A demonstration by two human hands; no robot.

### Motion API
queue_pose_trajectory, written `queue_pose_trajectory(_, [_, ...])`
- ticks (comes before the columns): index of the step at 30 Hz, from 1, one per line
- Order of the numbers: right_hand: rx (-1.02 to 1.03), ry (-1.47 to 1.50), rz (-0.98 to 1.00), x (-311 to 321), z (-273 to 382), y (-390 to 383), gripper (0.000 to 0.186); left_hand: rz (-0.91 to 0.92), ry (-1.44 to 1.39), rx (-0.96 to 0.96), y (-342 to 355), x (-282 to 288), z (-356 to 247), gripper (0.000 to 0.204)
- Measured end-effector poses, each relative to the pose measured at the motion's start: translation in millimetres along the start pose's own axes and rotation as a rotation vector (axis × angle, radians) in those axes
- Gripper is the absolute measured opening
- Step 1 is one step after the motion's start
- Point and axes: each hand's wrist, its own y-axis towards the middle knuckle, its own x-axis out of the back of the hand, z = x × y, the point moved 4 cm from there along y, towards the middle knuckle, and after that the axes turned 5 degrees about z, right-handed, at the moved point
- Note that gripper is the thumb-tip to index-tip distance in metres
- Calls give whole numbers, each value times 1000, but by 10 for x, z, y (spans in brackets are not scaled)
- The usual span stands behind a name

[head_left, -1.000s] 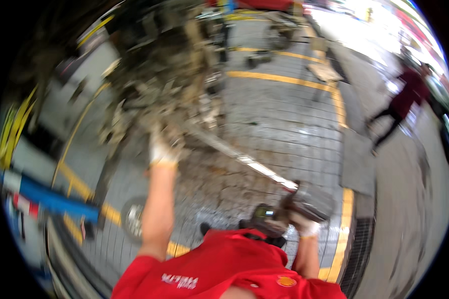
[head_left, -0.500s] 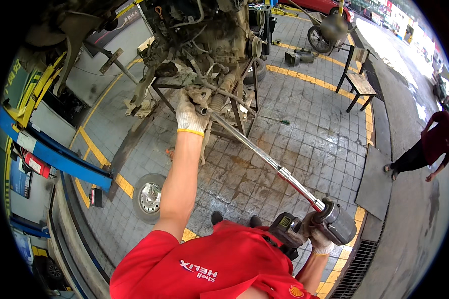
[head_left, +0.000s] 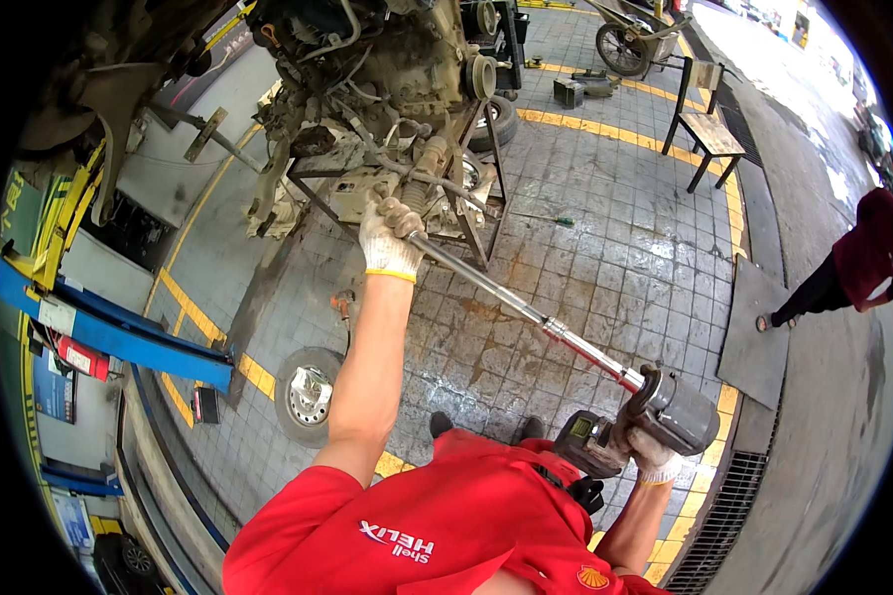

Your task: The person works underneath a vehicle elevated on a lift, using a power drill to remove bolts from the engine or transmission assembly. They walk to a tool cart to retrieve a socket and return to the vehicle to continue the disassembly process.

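My right hand (head_left: 655, 458), in a white glove, grips a dark cordless impact wrench (head_left: 681, 413) at the right. A long shiny extension bar (head_left: 491, 288) runs from the wrench up and to the left. My left hand (head_left: 391, 236), also gloved, is closed around the bar's far end, its fingers wrapped over the tip, so that end is partly hidden. Just beyond that hand are a ribbed boot (head_left: 430, 164) and metal rods under a dirty engine (head_left: 397, 74). A dark metal frame stand (head_left: 466, 233) stands below the engine.
A wheel (head_left: 308, 397) lies on the tiled floor at left, near a blue lift arm (head_left: 129, 337). A wooden chair (head_left: 706, 134), a wheelbarrow (head_left: 630, 45) and a walking person (head_left: 858, 263) are at right. A screwdriver-like tool (head_left: 564, 220) lies beyond the bar.
My left fingers have closed around the bar's far end, which showed uncovered before. Both hands, the wrench and the bar sit slightly farther right in view. The person at right has moved.
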Motion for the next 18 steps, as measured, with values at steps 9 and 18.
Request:
queue_pose_trajectory(9, [-224,666,122,118,-291,594,48,-255,66,-173,216,48,521,51])
queue_pose_trajectory(18, [-150,1030,-30,-52,-899,1439,46,-117,544,-34,1240,44,1484,23])
